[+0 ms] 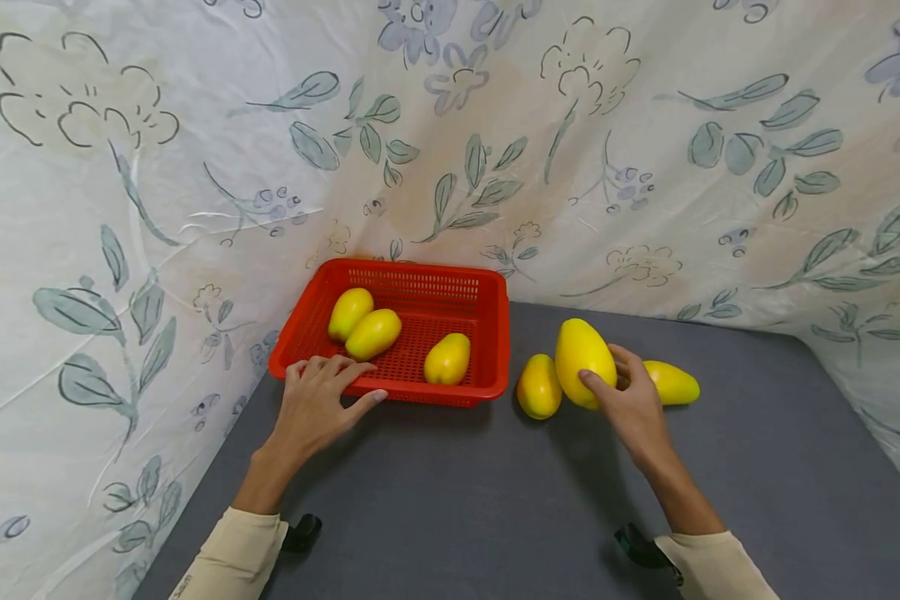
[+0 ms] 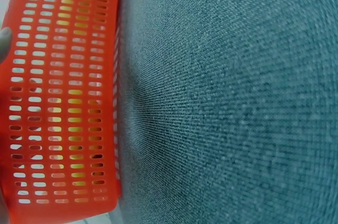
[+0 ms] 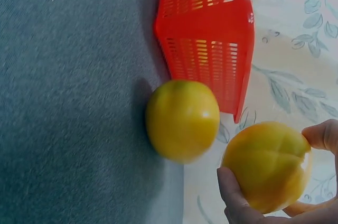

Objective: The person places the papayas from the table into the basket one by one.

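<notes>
Far left, against the flowered cloth (image 1: 82, 208): red basket (image 1: 487, 333) on the grey table (image 1: 457, 500), three yellow mangoes (image 1: 373, 334) inside. Left hand (image 1: 317, 400) resting flat on the basket's near rim, fingers straight, gripping nothing; only a fingertip, probably the thumb's, visible at the edge of the left wrist view. Right of the basket, just beside it, a small mango (image 1: 538, 386) lying on the table. Next, touching it, the big mango (image 1: 583, 362), upright, clasped by the right hand (image 1: 630, 404), thumb and fingers curled round it. Farthest right, a third mango (image 1: 671, 382), partly hidden behind that hand.
</notes>
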Demonstrator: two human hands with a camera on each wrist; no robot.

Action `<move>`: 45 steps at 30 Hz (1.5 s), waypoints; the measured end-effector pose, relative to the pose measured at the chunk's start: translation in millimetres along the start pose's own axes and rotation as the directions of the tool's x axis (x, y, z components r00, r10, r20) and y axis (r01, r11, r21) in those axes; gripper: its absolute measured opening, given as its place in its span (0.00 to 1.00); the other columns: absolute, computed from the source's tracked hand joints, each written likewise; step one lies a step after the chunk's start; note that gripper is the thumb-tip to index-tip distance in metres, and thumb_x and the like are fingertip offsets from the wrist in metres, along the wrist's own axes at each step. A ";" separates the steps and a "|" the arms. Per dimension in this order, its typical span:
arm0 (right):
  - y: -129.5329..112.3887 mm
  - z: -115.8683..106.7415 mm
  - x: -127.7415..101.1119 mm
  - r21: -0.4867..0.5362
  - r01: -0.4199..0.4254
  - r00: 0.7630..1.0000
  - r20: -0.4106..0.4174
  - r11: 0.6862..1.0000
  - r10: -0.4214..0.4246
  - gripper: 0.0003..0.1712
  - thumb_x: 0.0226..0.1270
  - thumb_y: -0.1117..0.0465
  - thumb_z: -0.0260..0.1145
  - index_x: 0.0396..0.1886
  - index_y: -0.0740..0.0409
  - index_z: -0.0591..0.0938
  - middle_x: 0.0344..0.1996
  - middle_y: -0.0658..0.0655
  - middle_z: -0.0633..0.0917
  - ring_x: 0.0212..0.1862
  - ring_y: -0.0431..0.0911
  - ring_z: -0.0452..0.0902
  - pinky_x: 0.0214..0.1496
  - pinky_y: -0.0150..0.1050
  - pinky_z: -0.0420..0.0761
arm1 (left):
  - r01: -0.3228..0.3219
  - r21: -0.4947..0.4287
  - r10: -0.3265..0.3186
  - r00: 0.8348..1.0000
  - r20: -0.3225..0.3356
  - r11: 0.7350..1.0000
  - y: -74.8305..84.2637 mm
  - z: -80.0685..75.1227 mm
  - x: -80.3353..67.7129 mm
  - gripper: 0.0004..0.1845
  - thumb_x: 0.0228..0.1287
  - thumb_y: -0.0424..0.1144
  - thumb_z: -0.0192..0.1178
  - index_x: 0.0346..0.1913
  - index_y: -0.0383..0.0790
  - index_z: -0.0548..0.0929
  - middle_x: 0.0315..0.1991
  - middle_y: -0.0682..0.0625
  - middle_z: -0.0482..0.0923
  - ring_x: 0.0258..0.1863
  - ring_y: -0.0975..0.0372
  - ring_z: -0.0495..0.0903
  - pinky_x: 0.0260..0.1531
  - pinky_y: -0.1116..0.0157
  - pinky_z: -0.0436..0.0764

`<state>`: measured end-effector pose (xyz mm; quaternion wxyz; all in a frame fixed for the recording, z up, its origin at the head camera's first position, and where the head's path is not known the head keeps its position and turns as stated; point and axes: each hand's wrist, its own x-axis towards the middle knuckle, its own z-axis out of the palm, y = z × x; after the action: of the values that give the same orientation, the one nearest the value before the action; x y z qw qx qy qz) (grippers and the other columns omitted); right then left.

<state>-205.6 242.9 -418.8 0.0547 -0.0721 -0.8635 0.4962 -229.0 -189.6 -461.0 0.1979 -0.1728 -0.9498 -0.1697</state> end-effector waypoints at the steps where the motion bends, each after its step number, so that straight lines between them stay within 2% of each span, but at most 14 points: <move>1: -1.2 0.1 -0.5 0.006 0.003 1.000 0.005 1.000 -0.003 0.51 0.77 0.38 0.66 0.86 0.54 0.55 0.77 0.72 0.68 0.69 0.64 0.74 0.61 0.51 0.81 | 0.000 0.003 0.000 1.000 0.001 1.000 0.0 0.0 0.0 0.29 0.65 0.65 0.66 0.62 0.53 0.88 0.56 0.45 0.83 0.55 0.45 0.76 0.58 0.40 0.65; 7: -7.8 2.4 -3.1 0.069 0.005 0.999 0.035 0.998 -0.007 0.50 0.77 0.40 0.66 0.87 0.51 0.53 0.78 0.70 0.65 0.72 0.63 0.71 0.52 0.29 0.80 | 0.003 0.004 -0.003 1.000 0.005 1.000 0.2 -0.4 0.1 0.29 0.65 0.65 0.66 0.62 0.53 0.88 0.57 0.45 0.83 0.55 0.45 0.76 0.58 0.40 0.65; 11: -12.8 5.0 -5.1 0.110 0.014 0.999 0.049 0.994 -0.020 0.50 0.77 0.42 0.67 0.87 0.51 0.53 0.79 0.69 0.64 0.73 0.62 0.71 0.48 0.24 0.79 | 0.002 0.000 -0.002 1.000 0.005 1.000 0.1 -0.3 -0.1 0.29 0.65 0.65 0.66 0.61 0.53 0.88 0.56 0.46 0.83 0.55 0.45 0.76 0.58 0.40 0.65; 24: -29.0 16.9 -10.7 0.179 0.039 0.997 0.065 0.983 -0.052 0.47 0.76 0.42 0.68 0.85 0.50 0.58 0.75 0.66 0.69 0.69 0.60 0.74 0.50 0.28 0.82 | 0.002 0.005 -0.002 1.000 0.000 1.000 0.1 -0.3 -0.1 0.29 0.65 0.65 0.67 0.62 0.52 0.88 0.56 0.46 0.83 0.55 0.45 0.77 0.58 0.40 0.65; 33: -37.2 23.8 -11.5 0.224 0.042 0.992 0.105 0.974 -0.067 0.46 0.76 0.45 0.69 0.85 0.46 0.58 0.77 0.63 0.67 0.70 0.58 0.73 0.52 0.31 0.83 | 0.008 0.007 -0.008 1.000 0.007 1.000 0.7 0.8 0.9 0.30 0.65 0.65 0.66 0.62 0.52 0.87 0.57 0.45 0.82 0.57 0.45 0.76 0.59 0.39 0.65; 45: -47.8 35.3 -10.4 0.241 0.052 0.988 0.126 0.969 -0.084 0.44 0.75 0.44 0.70 0.83 0.45 0.61 0.74 0.61 0.70 0.69 0.57 0.75 0.55 0.36 0.85 | 0.008 0.005 -0.008 1.000 -0.004 1.000 1.5 2.7 2.1 0.29 0.65 0.65 0.67 0.62 0.52 0.88 0.56 0.45 0.83 0.55 0.45 0.76 0.58 0.40 0.65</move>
<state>-204.5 187.3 -395.4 0.0213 -0.0016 -0.8018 0.5973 -231.1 -186.6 -462.0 0.1995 -0.1679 -0.9505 -0.1687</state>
